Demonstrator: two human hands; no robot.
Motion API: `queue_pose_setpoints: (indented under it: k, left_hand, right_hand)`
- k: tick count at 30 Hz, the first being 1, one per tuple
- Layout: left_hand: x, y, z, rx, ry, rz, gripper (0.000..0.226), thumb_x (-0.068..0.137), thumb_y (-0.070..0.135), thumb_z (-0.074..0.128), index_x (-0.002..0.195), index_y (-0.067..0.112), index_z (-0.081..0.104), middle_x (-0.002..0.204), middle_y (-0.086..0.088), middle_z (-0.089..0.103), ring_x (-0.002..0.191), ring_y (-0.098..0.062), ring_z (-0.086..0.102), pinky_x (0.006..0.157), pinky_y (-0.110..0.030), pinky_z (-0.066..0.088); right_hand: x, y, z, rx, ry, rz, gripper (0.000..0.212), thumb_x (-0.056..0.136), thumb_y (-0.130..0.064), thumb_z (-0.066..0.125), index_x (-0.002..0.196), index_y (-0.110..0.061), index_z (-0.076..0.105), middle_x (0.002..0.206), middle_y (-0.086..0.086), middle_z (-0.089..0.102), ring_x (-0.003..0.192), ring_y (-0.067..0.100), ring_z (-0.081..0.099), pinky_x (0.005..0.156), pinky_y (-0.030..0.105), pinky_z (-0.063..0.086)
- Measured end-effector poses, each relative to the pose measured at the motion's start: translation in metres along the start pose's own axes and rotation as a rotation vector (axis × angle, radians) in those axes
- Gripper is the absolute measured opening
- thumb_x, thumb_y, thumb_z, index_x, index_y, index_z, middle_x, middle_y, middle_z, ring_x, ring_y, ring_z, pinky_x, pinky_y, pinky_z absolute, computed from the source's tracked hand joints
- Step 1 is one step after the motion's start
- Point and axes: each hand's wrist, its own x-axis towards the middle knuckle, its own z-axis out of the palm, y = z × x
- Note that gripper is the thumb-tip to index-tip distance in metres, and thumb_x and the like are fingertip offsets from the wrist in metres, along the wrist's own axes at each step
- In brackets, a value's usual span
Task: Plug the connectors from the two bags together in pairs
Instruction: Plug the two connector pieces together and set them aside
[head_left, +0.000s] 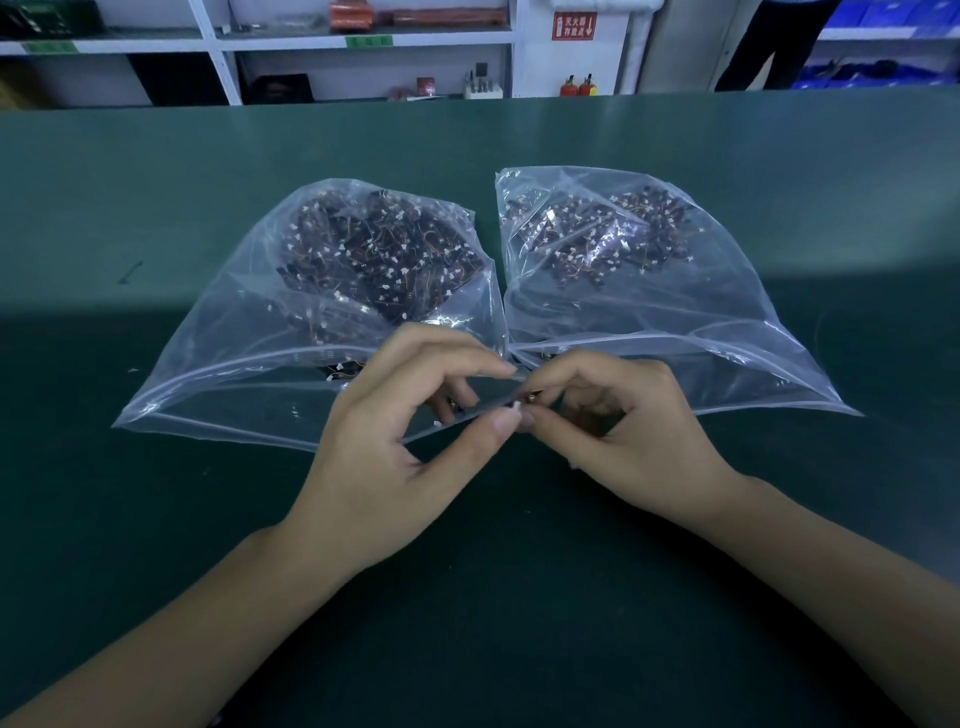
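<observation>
Fingers (506, 423) of L hand (384, 462) & R hand (628, 441) pinch connectors (517, 408) between 2 bags (260, 364).

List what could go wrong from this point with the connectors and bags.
1. The left hand and right hand pinch a tiny white connector by the fingertips; it could slip or mate crooked.
2. The left bag and right bag lie open-mouthed and touching, so parts may spill and mix.
</observation>
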Motion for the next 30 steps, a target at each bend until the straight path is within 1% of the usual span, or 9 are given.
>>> queue_pose_setpoints:
  k: [2,6,13,15,18,23,25,27,30]
  left_hand:
    - [-0.0003,-0.0020,-0.0010,0.081,-0.007,-0.008,0.027,0.098,0.031,0.077,0.122,0.018,0.073,0.117,0.004,0.066,0.094,-0.021,0.069,0.080,-0.033,0.056]
    - [-0.0007,-0.0064,-0.0006,0.139,-0.003,-0.017,0.013,0.098,0.025,0.079,0.104,0.014,0.078,0.097,0.008,0.072,0.088,-0.017,0.070,0.075,-0.034,0.056]
    - [0.0004,-0.0067,-0.0018,0.104,0.057,-0.032,0.002,0.098,0.015,0.080,0.098,0.014,0.078,0.090,0.010,0.073,0.083,-0.014,0.071,0.072,-0.024,0.055]
    - [-0.0001,-0.0064,-0.0018,0.072,0.060,-0.046,0.002,0.097,0.014,0.079,0.098,0.013,0.077,0.091,0.012,0.073,0.083,-0.014,0.072,0.071,-0.023,0.056]
    - [-0.0004,-0.0054,-0.0015,0.061,0.074,-0.048,0.002,0.096,0.012,0.077,0.098,0.013,0.076,0.092,0.013,0.072,0.084,-0.015,0.073,0.069,-0.025,0.057]
    - [-0.0002,-0.0048,-0.0020,0.062,0.066,-0.039,0.002,0.097,0.011,0.075,0.099,0.012,0.075,0.094,0.011,0.071,0.086,-0.017,0.073,0.069,-0.024,0.057]
    - [0.0001,-0.0041,-0.0022,0.074,0.060,-0.027,0.001,0.097,0.010,0.075,0.097,0.011,0.075,0.092,0.010,0.070,0.085,-0.016,0.072,0.069,-0.022,0.056]
    - [0.0001,-0.0036,-0.0018,0.087,0.067,-0.030,0.001,0.096,0.009,0.076,0.095,0.010,0.075,0.090,0.008,0.070,0.083,-0.015,0.071,0.068,-0.022,0.055]
    - [0.0000,-0.0030,-0.0015,0.107,0.070,-0.033,0.002,0.095,0.008,0.076,0.094,0.010,0.075,0.089,0.007,0.070,0.082,-0.015,0.071,0.067,-0.024,0.057]
  right_hand:
    - [-0.0020,-0.0039,0.0005,0.179,-0.001,0.070,0.003,0.097,-0.019,0.075,0.099,-0.018,0.073,0.083,-0.002,0.075,0.053,0.022,0.068,0.049,0.030,0.049]
    - [-0.0017,-0.0066,0.0035,0.327,0.017,0.106,0.004,0.098,-0.018,0.075,0.101,-0.017,0.072,0.089,0.002,0.079,0.057,0.026,0.072,0.045,0.029,0.046]
    - [-0.0009,-0.0026,0.0028,0.250,0.021,0.104,0.013,0.097,-0.020,0.075,0.109,-0.022,0.079,0.099,0.003,0.081,0.059,0.023,0.069,0.054,0.018,0.047]
    - [-0.0012,-0.0030,0.0025,0.194,0.016,0.086,0.017,0.098,-0.020,0.070,0.114,-0.020,0.078,0.099,0.000,0.081,0.060,0.021,0.069,0.055,0.021,0.050]
    - [-0.0023,-0.0046,0.0021,0.093,0.029,0.065,0.018,0.100,-0.017,0.069,0.116,-0.016,0.078,0.097,0.000,0.081,0.061,0.021,0.070,0.054,0.033,0.055]
    - [-0.0023,-0.0070,0.0027,0.030,0.063,0.044,0.020,0.098,-0.017,0.073,0.117,-0.016,0.079,0.096,-0.001,0.080,0.060,0.020,0.071,0.051,0.035,0.053]
    - [-0.0022,-0.0075,0.0025,0.027,0.095,0.035,0.022,0.097,-0.018,0.074,0.119,-0.017,0.078,0.093,-0.006,0.079,0.058,0.018,0.071,0.051,0.030,0.051]
    - [-0.0019,-0.0075,0.0022,0.022,0.115,0.027,0.018,0.096,-0.016,0.076,0.114,-0.017,0.080,0.089,-0.009,0.078,0.057,0.018,0.070,0.052,0.025,0.050]
    - [-0.0005,-0.0070,0.0030,-0.016,0.095,0.027,0.009,0.098,-0.017,0.075,0.105,-0.016,0.079,0.088,-0.006,0.077,0.059,0.017,0.070,0.052,0.026,0.050]
